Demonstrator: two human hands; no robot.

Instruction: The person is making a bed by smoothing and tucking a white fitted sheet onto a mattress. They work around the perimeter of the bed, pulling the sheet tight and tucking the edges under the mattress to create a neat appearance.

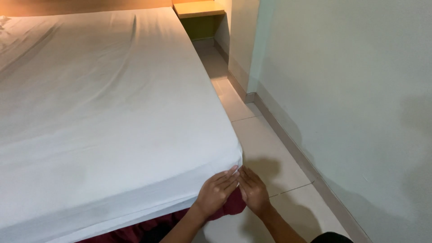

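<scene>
Head view: two hands, left [215, 192] and right [253, 191], touch one white sheet [112, 112] corner.

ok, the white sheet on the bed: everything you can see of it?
The white sheet is plain cloth covering the whole visible mattress top and wrapping over its side edges. It lies mostly smooth, with long shallow creases near the far end. At the near corner it folds down over the edge, where the left hand and the right hand both press on it. Dark red fabric shows just beneath that corner.
</scene>
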